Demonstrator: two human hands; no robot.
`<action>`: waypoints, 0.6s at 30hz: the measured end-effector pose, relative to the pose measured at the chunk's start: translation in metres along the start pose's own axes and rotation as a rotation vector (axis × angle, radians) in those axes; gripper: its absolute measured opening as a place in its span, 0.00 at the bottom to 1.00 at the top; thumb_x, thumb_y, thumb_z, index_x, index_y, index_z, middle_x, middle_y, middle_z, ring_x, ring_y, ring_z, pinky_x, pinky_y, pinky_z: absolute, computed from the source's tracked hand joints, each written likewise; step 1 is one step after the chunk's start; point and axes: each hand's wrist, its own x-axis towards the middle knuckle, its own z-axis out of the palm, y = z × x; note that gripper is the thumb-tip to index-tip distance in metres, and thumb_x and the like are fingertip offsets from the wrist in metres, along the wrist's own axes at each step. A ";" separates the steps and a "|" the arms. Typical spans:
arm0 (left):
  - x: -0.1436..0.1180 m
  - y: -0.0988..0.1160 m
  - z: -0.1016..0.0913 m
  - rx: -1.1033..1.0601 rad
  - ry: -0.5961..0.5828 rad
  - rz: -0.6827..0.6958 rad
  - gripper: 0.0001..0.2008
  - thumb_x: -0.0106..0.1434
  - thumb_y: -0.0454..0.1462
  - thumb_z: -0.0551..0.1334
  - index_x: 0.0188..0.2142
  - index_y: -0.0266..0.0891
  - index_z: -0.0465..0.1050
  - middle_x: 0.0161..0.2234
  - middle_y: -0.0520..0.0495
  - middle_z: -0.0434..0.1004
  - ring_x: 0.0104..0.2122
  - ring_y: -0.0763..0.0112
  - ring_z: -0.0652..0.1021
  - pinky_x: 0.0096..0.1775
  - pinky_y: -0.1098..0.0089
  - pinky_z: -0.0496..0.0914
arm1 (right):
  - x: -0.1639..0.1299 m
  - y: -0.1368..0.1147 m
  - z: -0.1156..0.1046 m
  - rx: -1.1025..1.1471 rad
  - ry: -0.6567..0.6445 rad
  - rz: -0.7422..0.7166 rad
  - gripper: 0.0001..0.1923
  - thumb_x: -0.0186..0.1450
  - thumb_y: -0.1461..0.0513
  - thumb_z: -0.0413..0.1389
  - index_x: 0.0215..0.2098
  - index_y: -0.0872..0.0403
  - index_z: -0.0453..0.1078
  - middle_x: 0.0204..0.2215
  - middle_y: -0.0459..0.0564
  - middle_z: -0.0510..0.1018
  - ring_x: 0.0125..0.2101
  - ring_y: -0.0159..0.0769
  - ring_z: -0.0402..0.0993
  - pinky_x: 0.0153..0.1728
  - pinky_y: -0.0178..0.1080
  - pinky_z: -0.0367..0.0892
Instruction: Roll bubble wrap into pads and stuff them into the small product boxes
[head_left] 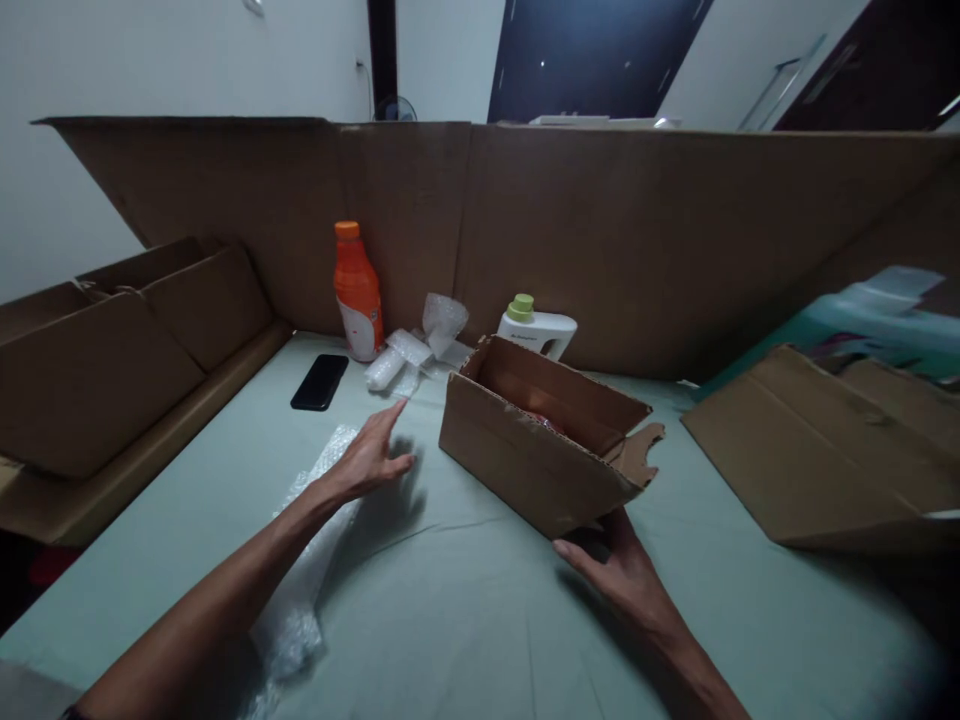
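My left hand [371, 450] is over the table, fingers stretched forward and thumb apart, holding nothing. Beneath its forearm lies a long strip of bubble wrap [304, 570]. Just beyond the fingertips sits a crumpled pile of bubble wrap [409, 355]. An open-topped cardboard box [517, 450] with torn edges stands at centre right, something reddish and shiny partly visible inside. My right hand [619, 565] is at the box's near right end, its fingers partly hidden behind and under the corner. The thumb lies just below the box's lower edge.
An orange bottle [356, 290] and a black phone [320, 382] are at the back left. A white jug with a green cap [536, 325] stands behind the box. Larger cardboard boxes flank the table, left [112, 360] and right [817, 450], beside a teal container [832, 325]. Cardboard panels [600, 230] wall the back.
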 end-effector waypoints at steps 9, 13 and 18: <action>0.000 0.018 0.057 -0.211 -0.118 0.040 0.39 0.57 0.34 0.59 0.68 0.38 0.54 0.60 0.35 0.70 0.53 0.55 0.76 0.47 0.59 0.74 | 0.044 -0.016 0.006 0.061 -0.067 0.011 0.26 0.58 0.49 0.61 0.50 0.54 0.67 0.40 0.56 0.82 0.39 0.46 0.79 0.39 0.44 0.75; -0.014 0.016 0.002 -0.181 -0.061 -0.040 0.40 0.56 0.37 0.61 0.68 0.38 0.55 0.64 0.33 0.67 0.61 0.50 0.70 0.54 0.54 0.70 | 0.057 -0.027 0.014 0.087 -0.053 -0.039 0.24 0.58 0.50 0.60 0.49 0.54 0.70 0.44 0.56 0.82 0.43 0.47 0.78 0.48 0.47 0.73; -0.081 -0.003 -0.097 0.098 0.181 -0.296 0.33 0.61 0.50 0.60 0.63 0.38 0.66 0.53 0.37 0.78 0.52 0.52 0.77 0.46 0.58 0.72 | 0.016 -0.026 0.021 -0.125 0.029 0.012 0.22 0.62 0.47 0.56 0.47 0.50 0.75 0.41 0.55 0.84 0.42 0.48 0.80 0.45 0.48 0.74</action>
